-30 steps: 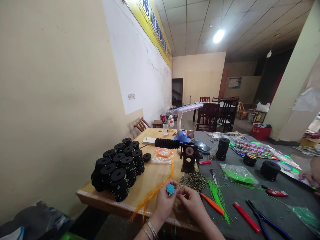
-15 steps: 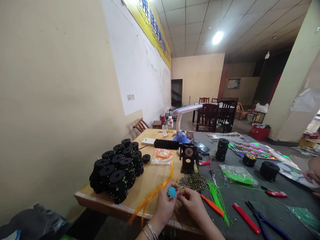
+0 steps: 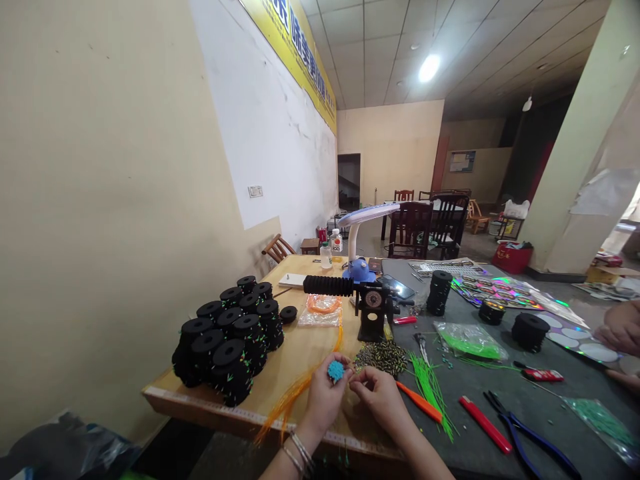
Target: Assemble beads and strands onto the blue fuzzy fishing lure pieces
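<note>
My left hand [image 3: 323, 397] is closed, its fingers curled around a round cluster of small turquoise beads [image 3: 335, 371]. Metal bangles circle that wrist. Close beside it, my right hand [image 3: 381, 398] pinches thumb and index finger together at the left fingertips; whatever is between them is too small to make out. Just beyond the hands lies a heap of dark, yellow-flecked small pieces [image 3: 383, 358]. Orange strands [image 3: 287, 403] trail over the wooden table left of my left hand. An orange-handled tool [image 3: 421, 404] and green strands [image 3: 431, 393] lie to the right of my right hand.
Stacks of black foam spools [image 3: 227, 353] stand at left. A black winding device [image 3: 373, 310] and a blue-white lamp [image 3: 359, 268] are ahead. Blue-handled pliers [image 3: 527, 433], a red stick-like tool [image 3: 485, 425] and a green packet [image 3: 470, 341] lie at right. A co-worker's hand [image 3: 620, 327] shows at the right edge.
The camera view has shifted slightly, so the scene sits a little further left and higher. My hands stay together in nearly the same pose, with the turquoise cluster still in the left.
</note>
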### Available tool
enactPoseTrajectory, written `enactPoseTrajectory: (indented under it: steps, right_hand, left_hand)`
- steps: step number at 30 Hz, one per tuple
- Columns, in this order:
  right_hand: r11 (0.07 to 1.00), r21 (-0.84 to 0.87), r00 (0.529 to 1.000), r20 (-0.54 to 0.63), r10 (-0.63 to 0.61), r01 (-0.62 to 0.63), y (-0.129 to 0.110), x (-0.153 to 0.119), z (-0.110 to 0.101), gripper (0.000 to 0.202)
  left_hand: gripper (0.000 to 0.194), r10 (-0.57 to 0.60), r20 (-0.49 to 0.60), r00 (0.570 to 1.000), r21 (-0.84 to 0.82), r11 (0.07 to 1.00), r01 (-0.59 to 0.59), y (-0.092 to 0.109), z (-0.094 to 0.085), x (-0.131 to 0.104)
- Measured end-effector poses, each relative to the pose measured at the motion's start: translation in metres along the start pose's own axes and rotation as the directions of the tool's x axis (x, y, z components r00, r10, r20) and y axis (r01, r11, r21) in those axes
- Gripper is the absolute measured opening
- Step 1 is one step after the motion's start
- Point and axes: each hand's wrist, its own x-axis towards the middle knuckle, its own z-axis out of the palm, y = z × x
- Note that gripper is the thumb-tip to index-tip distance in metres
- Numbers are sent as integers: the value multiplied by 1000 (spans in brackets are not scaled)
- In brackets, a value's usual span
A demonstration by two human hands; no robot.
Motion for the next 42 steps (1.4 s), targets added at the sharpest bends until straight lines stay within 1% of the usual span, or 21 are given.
enactPoseTrajectory:
  steps: [3, 11, 16, 21, 22, 24, 26, 27, 30, 35, 39, 42]
  right_hand:
    - [1000, -2, 1000, -5, -8, 8, -2, 2, 0, 20]
    - [999, 11, 999, 3, -32, 32, 3, 3, 0, 17]
    - [999, 18, 999, -22, -40, 40, 6, 6, 3, 23]
    - [998, 30, 999, 8, -53, 53, 4, 3, -4, 22]
    - [997, 69, 999, 15, -47, 46, 2, 3, -7, 23]
    - [978, 206, 1000, 22, -5, 0, -3, 4, -16, 28]
    - [935, 350, 998, 34, 57, -65, -10, 7, -24, 36]
    - [914, 395, 995, 47, 84, -96, -13, 9, -28, 40]
    - [870, 463, 986, 98, 136, -166, -22, 16, -33, 47]
    - [802, 554, 975, 119, 189, -224, -28, 23, -29, 49]
    - [776, 595, 976, 94, 195, -212, -28, 21, -26, 46]
    - [760, 625, 980, 48, 194, -181, -27, 12, -26, 42]
  left_hand:
    - [11, 1, 8, 1000, 2, 1000, -1, 0, 0, 0]
    - [12, 15, 19, 1000, 17, 1000, -16, -4, 1, 1]
    - [12, 25, 40, 999, 36, 999, -27, -2, 2, 1]
    - [11, 26, 70, 997, 80, 996, -31, 3, 1, 0]
    - [11, 24, 78, 997, 94, 995, -31, 5, 1, -1]
    - [10, 26, 109, 994, 140, 989, -41, 7, 0, -3]
    - [8, 40, 160, 986, 184, 980, -70, 10, -1, -5]
    - [7, 52, 189, 981, 201, 975, -90, 11, -2, -5]
    - [8, 77, 273, 959, 237, 961, -144, 14, -4, -6]
    - [14, 60, 427, 902, 304, 930, -206, 17, -6, -7]
    - [22, 56, 476, 877, 316, 920, -231, 18, -8, -8]
    - [23, 61, 478, 876, 307, 923, -232, 20, -11, -9]
